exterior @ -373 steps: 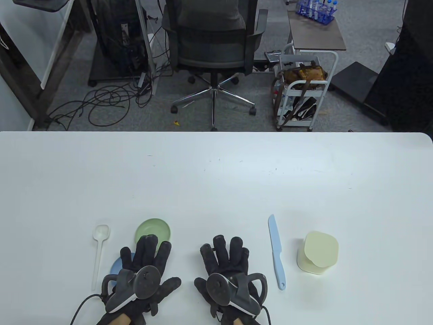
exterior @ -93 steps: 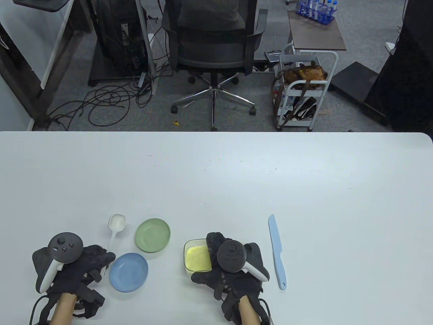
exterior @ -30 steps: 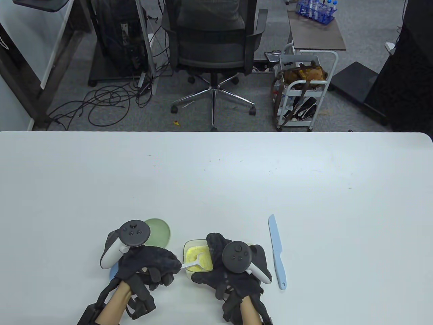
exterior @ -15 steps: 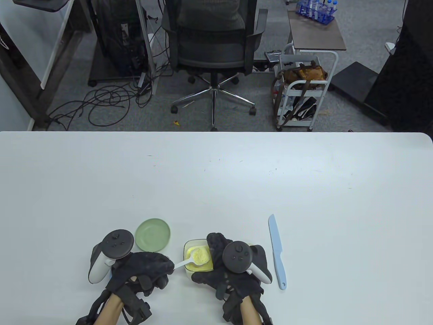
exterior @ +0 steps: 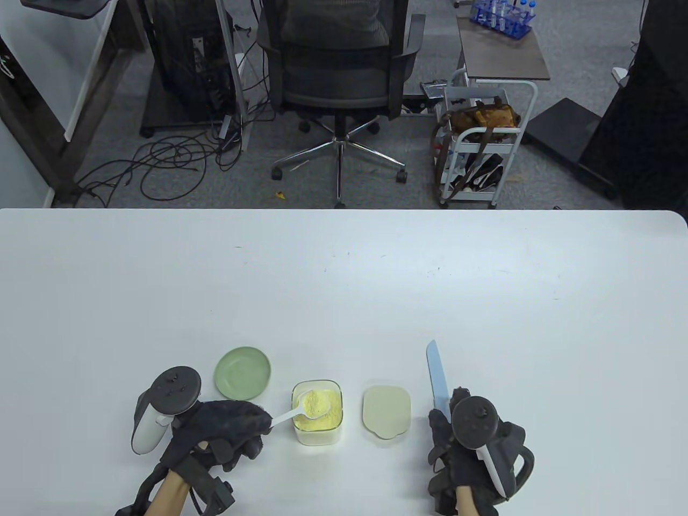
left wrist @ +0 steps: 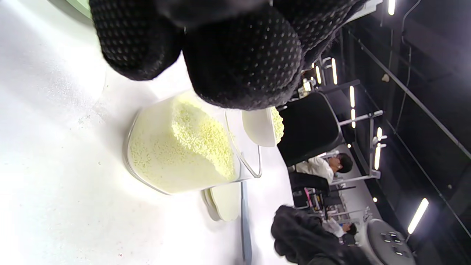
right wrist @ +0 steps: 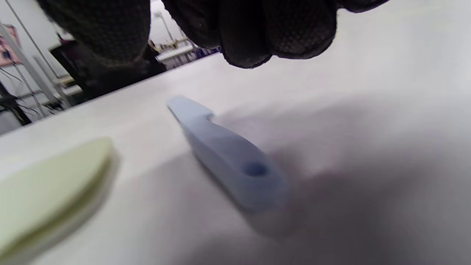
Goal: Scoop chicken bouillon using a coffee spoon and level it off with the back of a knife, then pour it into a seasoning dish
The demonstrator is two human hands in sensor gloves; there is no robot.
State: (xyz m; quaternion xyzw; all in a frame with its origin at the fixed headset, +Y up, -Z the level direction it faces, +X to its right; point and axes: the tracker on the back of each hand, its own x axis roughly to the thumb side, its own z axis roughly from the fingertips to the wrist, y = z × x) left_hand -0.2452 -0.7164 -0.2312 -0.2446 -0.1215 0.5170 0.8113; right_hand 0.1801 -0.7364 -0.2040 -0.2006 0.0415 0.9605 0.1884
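Bouillon (exterior: 321, 413) heaps the white coffee spoon (exterior: 313, 404), which the left hand (exterior: 217, 432) pinches by its handle above the clear container (exterior: 317, 413). The cream lid (exterior: 386, 410) lies just right of it. The right hand (exterior: 475, 454) hovers over the light-blue knife (exterior: 436, 376) (fingers loosely curled, holding nothing), which lies flat on the counter (exterior: 344, 290). The green seasoning dish (exterior: 242, 372) sits left, beyond the container.

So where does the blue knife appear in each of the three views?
Table view: the blue knife lies at lower right, handle hidden under the right hand.
Left wrist view: a thin strip at bottom centre.
Right wrist view: its handle fills the centre, below the fingers.
Shared landmark: the pale lid beside it.
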